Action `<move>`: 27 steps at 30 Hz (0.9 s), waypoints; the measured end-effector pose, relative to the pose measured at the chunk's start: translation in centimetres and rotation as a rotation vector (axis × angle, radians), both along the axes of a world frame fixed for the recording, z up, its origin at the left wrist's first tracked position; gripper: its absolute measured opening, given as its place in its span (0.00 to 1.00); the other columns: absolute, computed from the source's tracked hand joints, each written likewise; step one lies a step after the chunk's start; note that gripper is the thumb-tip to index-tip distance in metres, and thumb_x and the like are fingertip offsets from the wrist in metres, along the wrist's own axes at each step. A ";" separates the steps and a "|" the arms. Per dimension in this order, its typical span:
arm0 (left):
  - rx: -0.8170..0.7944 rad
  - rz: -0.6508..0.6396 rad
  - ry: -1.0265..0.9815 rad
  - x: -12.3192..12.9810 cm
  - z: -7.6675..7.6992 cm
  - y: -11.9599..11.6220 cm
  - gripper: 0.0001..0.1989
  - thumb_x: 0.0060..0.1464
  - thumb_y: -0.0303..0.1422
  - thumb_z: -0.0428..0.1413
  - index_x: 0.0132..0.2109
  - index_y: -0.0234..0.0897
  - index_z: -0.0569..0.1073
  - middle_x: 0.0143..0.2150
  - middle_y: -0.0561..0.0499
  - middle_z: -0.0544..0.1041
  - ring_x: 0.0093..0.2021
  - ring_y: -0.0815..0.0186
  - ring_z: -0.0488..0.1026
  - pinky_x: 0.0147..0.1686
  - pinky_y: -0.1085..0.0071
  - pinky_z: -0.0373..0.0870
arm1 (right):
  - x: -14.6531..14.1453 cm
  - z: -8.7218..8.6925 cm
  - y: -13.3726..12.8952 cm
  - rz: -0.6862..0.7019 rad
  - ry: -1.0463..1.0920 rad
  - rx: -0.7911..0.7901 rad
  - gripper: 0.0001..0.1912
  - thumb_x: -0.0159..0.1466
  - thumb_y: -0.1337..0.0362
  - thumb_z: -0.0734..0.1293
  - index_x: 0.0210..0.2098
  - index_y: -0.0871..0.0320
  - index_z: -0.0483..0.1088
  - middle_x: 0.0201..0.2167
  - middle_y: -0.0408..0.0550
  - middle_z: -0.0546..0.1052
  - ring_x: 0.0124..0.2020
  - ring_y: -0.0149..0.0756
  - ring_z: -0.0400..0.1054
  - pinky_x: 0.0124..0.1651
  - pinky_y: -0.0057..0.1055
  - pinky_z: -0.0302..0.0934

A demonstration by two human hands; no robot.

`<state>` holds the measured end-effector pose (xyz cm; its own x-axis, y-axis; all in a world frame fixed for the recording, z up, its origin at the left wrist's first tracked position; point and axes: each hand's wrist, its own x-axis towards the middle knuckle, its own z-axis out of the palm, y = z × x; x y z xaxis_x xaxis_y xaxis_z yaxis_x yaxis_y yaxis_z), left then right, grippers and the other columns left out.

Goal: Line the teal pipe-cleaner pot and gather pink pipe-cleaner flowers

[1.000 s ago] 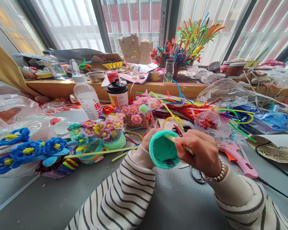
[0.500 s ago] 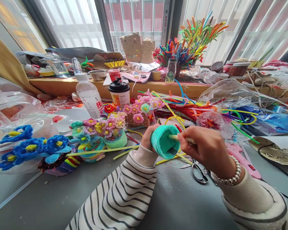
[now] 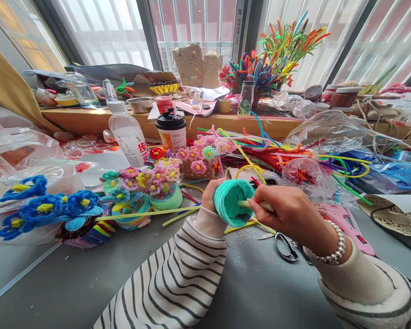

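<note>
My left hand (image 3: 210,195) is wrapped round the left side of a small turquoise cup (image 3: 221,203) with a ridged outside. The cup is tilted, its mouth turned toward me and to the right. Between the thumb and fingers of my right hand (image 3: 284,208) is a pale stick (image 3: 244,204), its tip inside the cup against the turquoise lining. Dark fine lines show low on the inner wall; what they are I cannot tell. Below my right hand lie black-handled scissors (image 3: 286,246), partly hidden. Glitter specks dot the table (image 3: 253,288) under the cup.
Pipe-cleaner flower pots (image 3: 130,210) and blue flowers (image 3: 48,208) stand on the left. Behind are a water bottle (image 3: 126,137), a lidded coffee cup (image 3: 171,132) and loose pipe cleaners (image 3: 260,157). A pink glue gun (image 3: 349,228) and its black cord lie on the right.
The cup and both hands have shifted very slightly in view. The stick has moved a little to the left and down inside the cup.
</note>
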<state>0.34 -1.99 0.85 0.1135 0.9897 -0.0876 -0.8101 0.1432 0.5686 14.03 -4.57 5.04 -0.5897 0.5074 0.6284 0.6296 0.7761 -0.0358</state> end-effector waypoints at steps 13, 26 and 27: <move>-0.096 -0.096 -0.081 0.0 -0.3 -0.2 0.12 0.41 0.35 0.49 0.17 0.34 0.67 0.15 0.53 0.67 0.18 0.70 0.63 0.24 0.72 0.62 | -0.7 -0.3 -0.6 -0.010 0.121 -0.238 0.08 0.57 0.64 0.57 0.22 0.58 0.58 0.13 0.37 0.62 0.13 0.22 0.53 0.18 0.19 0.48; -0.039 -0.497 -0.140 -0.8 0.3 -0.3 0.20 0.48 0.43 0.46 0.42 0.32 0.68 0.39 0.44 0.74 0.41 0.57 0.69 0.43 0.56 0.62 | 1.0 -0.2 1.2 -0.349 0.534 -0.598 0.12 0.57 0.57 0.57 0.22 0.58 0.57 0.11 0.36 0.58 0.14 0.24 0.51 0.17 0.21 0.45; 0.004 -0.492 -0.116 -0.9 0.5 -0.6 0.18 0.49 0.40 0.46 0.42 0.33 0.68 0.40 0.46 0.73 0.43 0.58 0.69 0.44 0.58 0.62 | 1.2 -0.1 1.2 -0.341 0.557 -0.606 0.12 0.57 0.56 0.57 0.22 0.58 0.57 0.12 0.36 0.59 0.14 0.24 0.52 0.17 0.22 0.45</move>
<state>-0.55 -2.56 1.36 0.5751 0.8170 -0.0436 -0.7050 0.5219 0.4802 15.24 -3.37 4.97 -0.0350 0.9379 0.3452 0.5912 0.2979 -0.7495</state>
